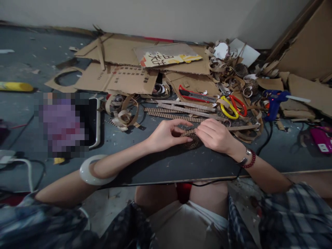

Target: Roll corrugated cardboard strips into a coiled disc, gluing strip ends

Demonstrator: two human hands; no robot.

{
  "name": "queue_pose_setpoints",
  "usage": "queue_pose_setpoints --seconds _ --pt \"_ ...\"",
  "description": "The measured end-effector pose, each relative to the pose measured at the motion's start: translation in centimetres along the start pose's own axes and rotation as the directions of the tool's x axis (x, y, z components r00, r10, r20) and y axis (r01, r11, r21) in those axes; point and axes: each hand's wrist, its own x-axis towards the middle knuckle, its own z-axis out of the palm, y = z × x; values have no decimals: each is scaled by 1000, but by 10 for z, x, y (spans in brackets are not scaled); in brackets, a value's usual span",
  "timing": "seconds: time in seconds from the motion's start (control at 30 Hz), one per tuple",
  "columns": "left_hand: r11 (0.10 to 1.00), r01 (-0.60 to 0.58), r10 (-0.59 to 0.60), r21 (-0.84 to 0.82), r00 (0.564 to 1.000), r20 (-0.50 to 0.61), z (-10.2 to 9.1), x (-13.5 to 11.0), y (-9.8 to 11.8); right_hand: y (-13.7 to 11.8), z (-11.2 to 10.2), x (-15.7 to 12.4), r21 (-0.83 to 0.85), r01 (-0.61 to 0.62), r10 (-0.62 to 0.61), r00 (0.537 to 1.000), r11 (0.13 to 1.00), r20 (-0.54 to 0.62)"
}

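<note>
A round coil of corrugated cardboard strip (191,142) sits near the front edge of the table. My left hand (172,135) curls around its left side, thumb and fingers closed on it. My right hand (214,136) pinches at the coil's upper right, where a corrugated cardboard strip (243,127) extends out to the right from under the fingers. The fingertips of the right hand are partly hidden. More corrugated strips (171,114) lie just beyond both hands.
Behind the strips lie a red utility knife (197,95), yellow-and-red-handled scissors (229,108) and cardboard sheets (129,77). A blue glue gun (275,103) with a cord stands at right. Curled scraps (124,110), a phone (94,122) and a yellow tool (18,86) are at left.
</note>
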Motion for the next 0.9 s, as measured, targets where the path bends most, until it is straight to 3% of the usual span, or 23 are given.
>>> queue_pose_setpoints --seconds 0.07,0.17,0.3,0.4,0.57,0.7,0.9 --pt "999 -42 43 34 999 -27 0 -2 -1 3 -2 0 68 -30 31 999 997 -9" --pt "983 -138 149 118 985 -83 -1 -5 -2 8 -9 2 230 -171 168 985 958 30" --pt "928 -238 294 286 940 -172 -3 -7 -4 11 -15 2 402 -338 312 941 851 131" --pt "856 -287 398 429 897 -193 -4 -7 -5 11 -16 2 412 -412 370 911 813 181" --pt "772 -355 497 527 854 -154 -5 -8 -7 13 -17 5 420 -452 360 889 787 283" --pt "729 -413 566 546 812 -141 -4 -9 -9 17 -23 9 562 -519 355 853 644 382" --pt "567 -556 722 608 690 -43 -4 -13 -7 18 -26 10 643 -604 391 796 471 462"
